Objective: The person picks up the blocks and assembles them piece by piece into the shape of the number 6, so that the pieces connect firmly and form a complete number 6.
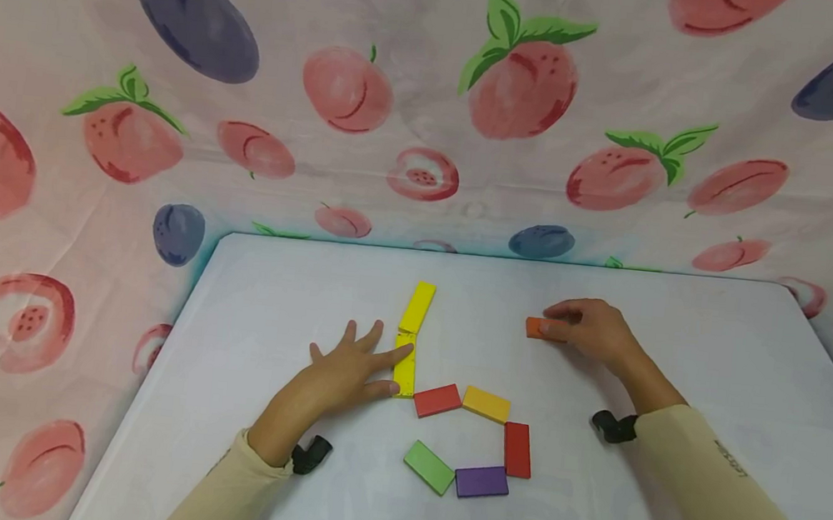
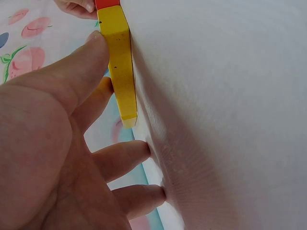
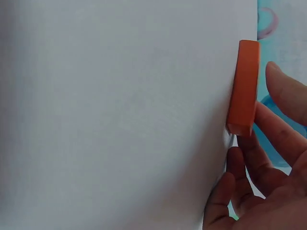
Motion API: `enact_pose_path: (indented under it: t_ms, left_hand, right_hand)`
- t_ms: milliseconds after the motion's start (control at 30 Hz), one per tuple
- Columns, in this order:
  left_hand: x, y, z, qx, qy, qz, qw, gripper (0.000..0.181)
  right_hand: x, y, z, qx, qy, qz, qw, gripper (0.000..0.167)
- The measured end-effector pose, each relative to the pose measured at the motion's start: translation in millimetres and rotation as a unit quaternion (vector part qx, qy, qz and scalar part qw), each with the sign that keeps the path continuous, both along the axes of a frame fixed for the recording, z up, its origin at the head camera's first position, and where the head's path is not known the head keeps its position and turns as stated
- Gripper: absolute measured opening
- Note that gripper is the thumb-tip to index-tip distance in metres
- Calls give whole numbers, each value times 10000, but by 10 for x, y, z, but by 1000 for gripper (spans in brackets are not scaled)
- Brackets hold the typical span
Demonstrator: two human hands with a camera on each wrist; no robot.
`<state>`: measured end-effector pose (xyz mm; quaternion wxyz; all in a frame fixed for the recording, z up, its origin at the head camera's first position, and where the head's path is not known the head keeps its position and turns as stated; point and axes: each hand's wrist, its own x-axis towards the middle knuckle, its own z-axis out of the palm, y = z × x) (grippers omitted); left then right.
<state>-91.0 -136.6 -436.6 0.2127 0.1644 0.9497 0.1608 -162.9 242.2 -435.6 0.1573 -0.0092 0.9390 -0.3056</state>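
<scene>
My left hand (image 1: 348, 375) spreads its fingers over the lower of two yellow blocks (image 1: 403, 380), which lie end to end. Its thumb and forefinger touch that block; the other fingertips rest on the table in the left wrist view. At the far right, my right hand (image 1: 590, 331) is over an orange block (image 3: 244, 88) lying flat on the table. A finger touches the block, while the thumb (image 3: 285, 91) appears slightly off it in the right wrist view. Part of the orange block is hidden under the hand in the head view.
From the yellow blocks, a curved row runs on: red block (image 1: 437, 400), orange-yellow block (image 1: 486, 403), another red block (image 1: 518, 450), purple block (image 1: 481, 481) and green block (image 1: 430, 467). They lie on a white table (image 1: 294, 282). Fruit-patterned cloth (image 1: 431, 111) hangs behind.
</scene>
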Motion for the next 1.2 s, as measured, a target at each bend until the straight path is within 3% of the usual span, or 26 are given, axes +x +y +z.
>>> enact_pose_path:
  t_ms: [433,700,867,1033,1200]
  left_hand:
    - [18,-13,28,23,8,0,10000,60]
    - [17,-10,30,39,-35,-3,10000,60]
    - [11,-3,29,27,-29,-18,10000,60]
    - [12,-2,30,37,-26,-9,10000,60]
    - [10,-2,29,33,-26,-1,10000,60]
  right_hand:
    - [-13,-51,-56,210,-96,-9,9997,42]
    - [163,-156,-39,486,77,167,9986,38]
    - [249,-224,-2,231,125,50,9996,39]
    - [327,-325,76,-233,-174,64,9996,42]
    - [429,-443,149,-616,-241,297,9974,40]
